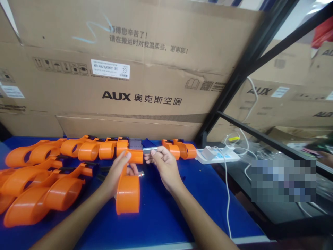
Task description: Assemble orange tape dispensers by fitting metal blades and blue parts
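My left hand [119, 170] is closed around an orange plastic part [128, 194] with a wide ring at its lower end and a block at its top. A small metal-tipped piece [141, 174] sticks out by the left fingertips; its kind is unclear. Between thumb and fingers, my right hand [163, 165] pinches a small grey comb-like strip [150, 150] close to the part's upper right side. Just above the block is a flat dark rectangular piece [135, 143] with a pale border. Whether it is attached to the block I cannot tell.
More orange ring parts [26, 205] with dark ends lie on the left of the blue table [166, 215], with others along its back edge. A white power strip [221, 156] with cables sits at right. Behind stand large cartons [145, 83] and a black metal frame [234, 69].
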`<state>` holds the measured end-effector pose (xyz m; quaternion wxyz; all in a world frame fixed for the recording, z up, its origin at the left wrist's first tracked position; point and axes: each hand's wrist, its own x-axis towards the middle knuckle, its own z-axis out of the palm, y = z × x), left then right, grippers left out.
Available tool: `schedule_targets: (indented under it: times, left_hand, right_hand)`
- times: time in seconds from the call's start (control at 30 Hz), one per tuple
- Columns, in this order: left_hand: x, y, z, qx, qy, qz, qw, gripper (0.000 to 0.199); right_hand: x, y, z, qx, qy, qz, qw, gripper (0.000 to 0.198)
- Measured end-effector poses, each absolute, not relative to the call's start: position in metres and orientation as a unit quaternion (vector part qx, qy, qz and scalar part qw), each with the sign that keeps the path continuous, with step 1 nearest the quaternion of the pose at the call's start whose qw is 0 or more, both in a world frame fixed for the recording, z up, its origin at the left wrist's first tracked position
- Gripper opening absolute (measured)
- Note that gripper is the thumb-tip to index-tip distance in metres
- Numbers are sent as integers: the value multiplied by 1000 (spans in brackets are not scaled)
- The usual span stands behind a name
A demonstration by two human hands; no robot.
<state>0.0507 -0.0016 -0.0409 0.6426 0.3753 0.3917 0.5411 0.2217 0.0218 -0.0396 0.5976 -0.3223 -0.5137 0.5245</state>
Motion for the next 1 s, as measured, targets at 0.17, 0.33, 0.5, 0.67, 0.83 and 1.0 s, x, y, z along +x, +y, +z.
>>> schedule_targets:
  times: [0.17, 0.33, 0.5, 0.67, 0.83, 1.0]
  left_hand:
    - [50, -2, -42, 375, 388, 543, 643, 46]
    - [46, 2, -44, 366, 400, 537, 647, 45]
    - [47, 3, -49, 410, 399, 527, 628, 46]
    - [54, -1, -51, 415, 404, 527, 622, 46]
    - [52, 1, -52, 405, 411, 550, 605, 42]
    - [46, 7, -54, 410, 417, 555, 592, 41]
  right_hand:
    - [224, 21, -39, -326, -514, 536, 585, 27]
    - [229, 20, -36, -329, -569, 512, 554, 24]
    - [232, 21, -35, -332, -604, 500, 525, 26]
    - [230, 22, -39, -365, -622, 463, 515, 26]
    - [232, 26, -41, -416, -593, 386, 571, 23]
    - [235, 23, -40, -405, -622, 379, 553, 20]
